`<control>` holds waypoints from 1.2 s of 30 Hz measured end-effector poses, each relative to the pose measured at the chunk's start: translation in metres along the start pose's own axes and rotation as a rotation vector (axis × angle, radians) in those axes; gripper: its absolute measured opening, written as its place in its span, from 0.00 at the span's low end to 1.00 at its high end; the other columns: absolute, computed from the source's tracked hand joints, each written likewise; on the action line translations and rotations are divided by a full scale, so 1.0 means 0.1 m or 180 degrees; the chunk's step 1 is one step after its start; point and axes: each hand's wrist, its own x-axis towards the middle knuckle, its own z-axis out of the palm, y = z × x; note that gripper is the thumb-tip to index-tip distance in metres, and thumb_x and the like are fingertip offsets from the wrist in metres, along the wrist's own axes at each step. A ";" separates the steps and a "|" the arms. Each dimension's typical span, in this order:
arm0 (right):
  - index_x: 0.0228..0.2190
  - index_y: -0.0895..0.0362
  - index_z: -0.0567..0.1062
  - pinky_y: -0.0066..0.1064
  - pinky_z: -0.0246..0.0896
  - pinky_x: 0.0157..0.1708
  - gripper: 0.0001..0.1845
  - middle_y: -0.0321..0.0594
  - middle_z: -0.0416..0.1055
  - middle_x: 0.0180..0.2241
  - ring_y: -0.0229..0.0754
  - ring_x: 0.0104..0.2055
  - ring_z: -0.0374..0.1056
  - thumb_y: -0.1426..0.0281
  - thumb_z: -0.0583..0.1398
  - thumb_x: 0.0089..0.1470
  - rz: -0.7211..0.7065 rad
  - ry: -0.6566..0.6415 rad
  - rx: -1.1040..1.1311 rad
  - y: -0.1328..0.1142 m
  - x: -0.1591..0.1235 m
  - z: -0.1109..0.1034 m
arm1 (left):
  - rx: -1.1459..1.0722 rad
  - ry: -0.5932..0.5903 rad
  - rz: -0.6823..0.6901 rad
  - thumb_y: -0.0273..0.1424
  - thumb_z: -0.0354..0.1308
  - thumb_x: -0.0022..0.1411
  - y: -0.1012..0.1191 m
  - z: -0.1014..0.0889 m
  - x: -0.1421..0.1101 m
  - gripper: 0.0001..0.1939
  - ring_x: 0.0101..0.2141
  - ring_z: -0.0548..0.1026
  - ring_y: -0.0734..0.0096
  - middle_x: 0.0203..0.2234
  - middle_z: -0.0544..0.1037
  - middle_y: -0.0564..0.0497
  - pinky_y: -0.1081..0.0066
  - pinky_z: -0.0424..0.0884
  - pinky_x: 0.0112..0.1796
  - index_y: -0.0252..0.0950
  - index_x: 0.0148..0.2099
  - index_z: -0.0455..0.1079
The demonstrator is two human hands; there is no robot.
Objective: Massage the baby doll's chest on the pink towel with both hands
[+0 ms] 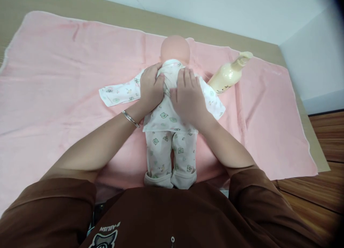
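A baby doll lies on a pink towel, its bald head at the far end and its feet towards me. It wears white pyjamas with small printed animals: a top with outspread sleeves and trousers. My left hand curls over the doll's shoulder, pressing the top's bunched fabric. My right hand lies flat on the doll's upper body, fingers slightly apart. A cream pump bottle lies on the towel just beyond my right hand, not touching it.
The towel covers a beige table, whose far edge meets a white wall. A wooden floor shows beyond the table's right edge. My brown sleeves and top fill the near foreground, and a metal bangle circles my left wrist.
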 end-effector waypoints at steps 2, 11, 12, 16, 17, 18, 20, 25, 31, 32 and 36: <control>0.74 0.70 0.48 0.53 0.31 0.82 0.38 0.55 0.39 0.78 0.58 0.82 0.34 0.67 0.47 0.70 -0.0299 0.0087 -0.0038 -0.11 -0.12 0.03 | 0.0038 -0.0033 -0.0043 0.56 0.43 0.72 0.01 0.01 0.00 0.28 0.55 0.74 0.54 0.53 0.79 0.46 0.49 0.67 0.61 0.41 0.55 0.71; 0.75 0.70 0.46 0.48 0.29 0.83 0.37 0.53 0.37 0.79 0.53 0.82 0.33 0.62 0.44 0.74 0.0207 -0.0200 0.0666 0.32 0.48 0.00 | 0.0331 -0.0033 0.0149 0.39 0.46 0.70 0.07 -0.04 -0.01 0.20 0.57 0.74 0.48 0.54 0.78 0.42 0.47 0.69 0.61 0.41 0.56 0.73; 0.74 0.72 0.46 0.46 0.29 0.83 0.38 0.55 0.37 0.78 0.53 0.82 0.33 0.61 0.44 0.74 0.0274 -0.0203 0.0740 0.38 0.53 0.00 | 0.0444 -0.0081 0.0105 0.39 0.48 0.70 0.07 -0.04 -0.02 0.20 0.60 0.72 0.46 0.56 0.77 0.41 0.45 0.66 0.63 0.41 0.58 0.72; 0.68 0.67 0.61 0.46 0.42 0.81 0.32 0.56 0.54 0.74 0.50 0.80 0.48 0.60 0.40 0.76 0.0137 0.0013 0.1105 0.53 0.59 0.07 | 0.0816 -0.0329 0.0133 0.42 0.54 0.70 0.17 -0.03 -0.13 0.30 0.69 0.59 0.39 0.68 0.64 0.37 0.40 0.55 0.70 0.35 0.70 0.64; 0.64 0.65 0.66 0.46 0.47 0.79 0.31 0.55 0.60 0.71 0.49 0.78 0.53 0.60 0.39 0.76 0.0058 0.0094 0.1222 0.55 0.60 0.09 | 0.0832 -0.0412 0.0207 0.43 0.54 0.70 0.20 -0.04 -0.17 0.33 0.70 0.57 0.39 0.69 0.62 0.38 0.40 0.53 0.71 0.34 0.71 0.61; 0.62 0.64 0.68 0.46 0.50 0.78 0.31 0.55 0.63 0.69 0.49 0.76 0.57 0.60 0.39 0.76 0.0009 0.0144 0.1302 0.56 0.60 0.09 | 0.0826 -0.0479 0.0272 0.43 0.54 0.70 0.24 -0.04 -0.19 0.34 0.71 0.55 0.39 0.70 0.62 0.39 0.41 0.52 0.72 0.34 0.72 0.60; 0.64 0.66 0.66 0.48 0.47 0.79 0.31 0.57 0.60 0.71 0.52 0.78 0.53 0.60 0.40 0.76 0.0025 0.0095 0.1265 0.54 0.59 0.08 | 0.0812 -0.0564 0.0273 0.45 0.54 0.69 0.26 -0.06 -0.17 0.35 0.70 0.57 0.41 0.69 0.65 0.40 0.41 0.54 0.71 0.34 0.72 0.61; 0.73 0.79 0.46 0.52 0.30 0.82 0.40 0.65 0.38 0.77 0.62 0.82 0.33 0.64 0.48 0.72 0.0032 -0.0164 0.0548 0.28 0.31 -0.02 | 0.0811 -0.0806 -0.0282 0.52 0.46 0.66 0.10 -0.13 0.13 0.35 0.61 0.70 0.52 0.60 0.76 0.42 0.47 0.64 0.67 0.35 0.64 0.71; 0.72 0.76 0.52 0.54 0.36 0.82 0.39 0.62 0.46 0.76 0.62 0.81 0.40 0.66 0.51 0.68 -0.0102 0.0060 0.0602 0.19 0.18 0.01 | 0.0995 -0.0696 -0.0264 0.50 0.37 0.74 0.13 -0.14 0.13 0.31 0.59 0.73 0.46 0.54 0.78 0.41 0.42 0.65 0.63 0.38 0.59 0.73; 0.70 0.74 0.55 0.54 0.39 0.81 0.37 0.61 0.50 0.75 0.62 0.80 0.43 0.65 0.51 0.69 -0.0058 0.0105 0.0686 0.23 0.24 0.02 | 0.1026 -0.0709 -0.0198 0.47 0.38 0.76 0.18 -0.14 0.08 0.28 0.60 0.72 0.46 0.55 0.77 0.40 0.43 0.64 0.64 0.38 0.59 0.72; 0.61 0.71 0.69 0.53 0.55 0.75 0.31 0.61 0.69 0.63 0.60 0.71 0.62 0.58 0.48 0.72 0.0132 0.0184 0.0972 0.42 0.49 0.03 | 0.0914 -0.0796 0.0123 0.41 0.48 0.75 0.34 -0.11 -0.12 0.25 0.72 0.58 0.48 0.67 0.67 0.41 0.48 0.53 0.73 0.35 0.67 0.65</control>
